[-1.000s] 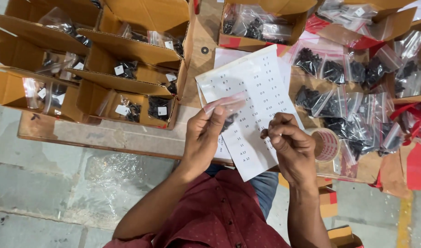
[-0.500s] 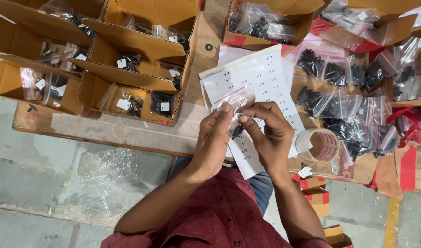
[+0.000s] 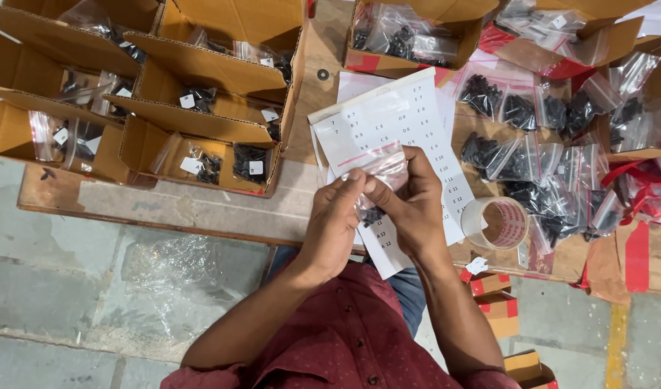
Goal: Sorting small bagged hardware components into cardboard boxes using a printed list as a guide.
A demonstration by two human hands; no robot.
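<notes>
Both hands meet over the table edge on one small clear plastic bag (image 3: 379, 167) with black parts at its bottom. My left hand (image 3: 333, 223) pinches the bag's left side, and my right hand (image 3: 411, 200) grips its right side and top. Under the bag lies a white printed sheet (image 3: 388, 119) with columns of characters. The bag's lower part is hidden between my hands.
Open cardboard boxes (image 3: 201, 86) with bagged black parts stand at the left. Several more bags of black parts (image 3: 539, 158) cover the table at the right, beside a roll of tape (image 3: 495, 223). Another box (image 3: 410, 36) sits at the back. A plastic sheet (image 3: 179, 266) lies on the stone floor.
My right hand came over from the right and joined my left hand on the bag. Both hands now hold it closer together above the sheet.
</notes>
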